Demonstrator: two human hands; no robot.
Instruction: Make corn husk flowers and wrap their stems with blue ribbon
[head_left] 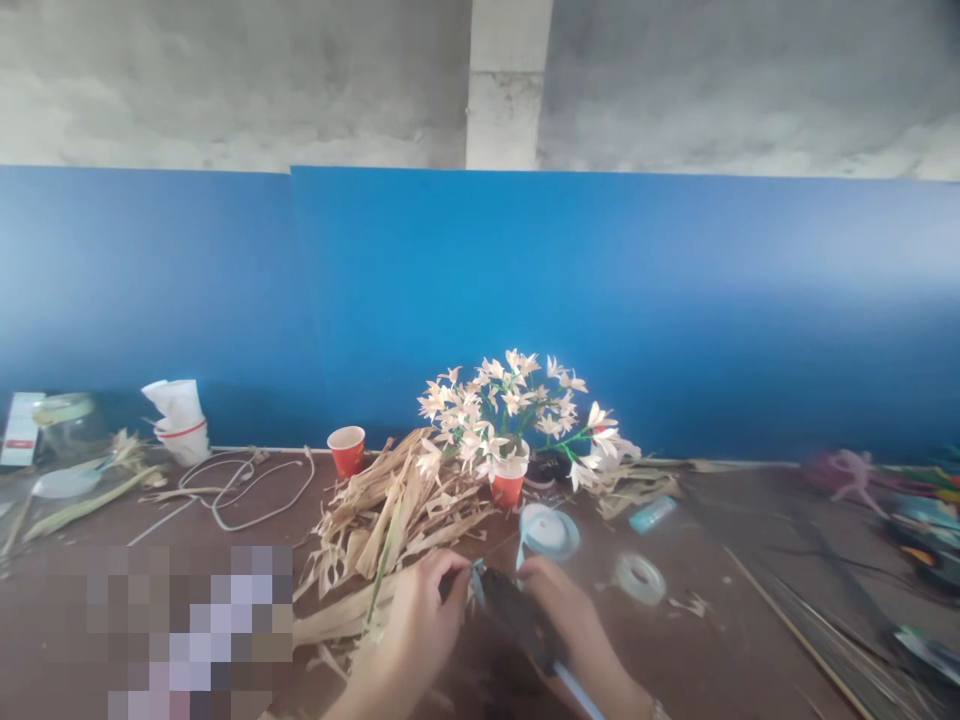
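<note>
Red cup (pixel 507 490): my landmark, with white flowers (pixel 480 408) standing in it.
Dark tool (pixel 519 612): on my side of the red cup, between both hands, blurred.
Right hand (pixel 564 606): I see it closed around the dark tool.
Left hand (pixel 426 612): fingers bent toward the thumb beside the tool's pale tip; I cannot tell whether they pinch anything.
Dry husks (pixel 394 500): heaped left of the red cup.
Ribbon roll (pixel 561 540): just right and nearer me.

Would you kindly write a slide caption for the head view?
Right hand holding a dark tool, left hand close by; behind, pale flowers in a red cup.
</note>
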